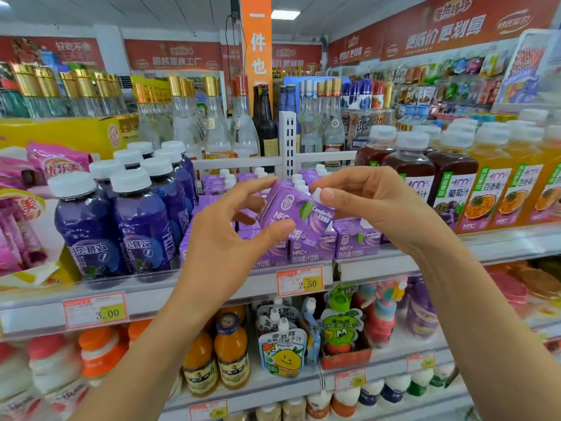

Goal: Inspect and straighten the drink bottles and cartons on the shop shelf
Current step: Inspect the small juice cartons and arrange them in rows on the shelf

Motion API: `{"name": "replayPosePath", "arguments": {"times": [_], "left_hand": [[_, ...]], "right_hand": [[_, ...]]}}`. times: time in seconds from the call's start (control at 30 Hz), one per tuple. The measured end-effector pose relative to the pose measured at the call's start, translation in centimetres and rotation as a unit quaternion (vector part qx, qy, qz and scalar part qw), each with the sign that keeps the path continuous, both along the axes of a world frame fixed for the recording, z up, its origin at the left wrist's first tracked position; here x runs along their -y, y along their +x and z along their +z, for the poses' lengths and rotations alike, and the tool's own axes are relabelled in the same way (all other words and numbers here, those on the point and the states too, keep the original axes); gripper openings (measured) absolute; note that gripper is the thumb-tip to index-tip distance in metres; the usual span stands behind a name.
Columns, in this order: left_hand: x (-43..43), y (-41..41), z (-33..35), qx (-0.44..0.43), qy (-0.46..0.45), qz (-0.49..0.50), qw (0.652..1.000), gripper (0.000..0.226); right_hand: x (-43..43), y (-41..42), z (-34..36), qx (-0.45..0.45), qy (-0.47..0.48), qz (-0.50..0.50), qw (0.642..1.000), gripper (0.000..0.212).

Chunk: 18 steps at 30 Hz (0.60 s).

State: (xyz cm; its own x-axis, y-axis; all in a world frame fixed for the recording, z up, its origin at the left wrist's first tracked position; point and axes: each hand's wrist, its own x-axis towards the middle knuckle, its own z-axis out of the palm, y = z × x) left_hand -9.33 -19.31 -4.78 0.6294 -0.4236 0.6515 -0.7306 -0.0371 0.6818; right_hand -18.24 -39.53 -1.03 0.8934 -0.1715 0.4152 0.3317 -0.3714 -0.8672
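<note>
Your left hand [224, 238] grips the tilted purple carton [291, 218], right hand [373, 205] pinches its cap [317, 196]; probably light and crushable, so hold the flat sides.

The middle shelf [36, 317] has a pale front rail bearing one price tag marked 3.00 [95, 309] and another marked 2.50 [300, 281]. At its left end lie pink packets [57, 165]. Next to them stand rows of purple bottles [139, 226] with white caps, upright and touching. Just beside these sit low purple cartons [355, 241] in rows that run back to a white slotted upright [287, 141]. To the right stand dark grape juice bottles [452, 183], then orange juice bottles [491, 186]. The lower shelf [258, 388] carries small orange bottles [232, 354] and printed spout pouches [282, 350].
</note>
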Motion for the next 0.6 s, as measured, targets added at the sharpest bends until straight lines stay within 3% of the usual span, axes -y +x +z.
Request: {"name": "replayPosePath", "arguments": {"times": [0.1,0.2,0.37,0.47,0.6], "left_hand": [[0.5,1.1,-0.1,0.019,0.016,0.019,1.000,0.054],[1.0,3.2,-1.0,0.105,0.098,0.051,0.988,0.067],[1.2,6.7,-3.5,0.260,0.256,0.107,0.925,0.070],[1.2,7.4,-4.1,0.351,0.271,0.138,0.886,0.059],[1.3,7.6,-4.4,0.351,0.272,0.135,0.886,0.059]], "right_hand": [[0.2,1.5,0.6,-0.002,-0.017,-0.011,1.000,0.022],[1.3,3.8,1.8,-0.011,-0.072,-0.053,0.996,0.015],[5.1,11.0,4.5,0.015,-0.136,-0.223,0.965,0.003],[5.8,15.8,5.4,0.010,-0.200,-0.269,0.942,0.008],[6.3,21.5,4.4,-0.047,-0.265,-0.285,0.920,0.016]]}}
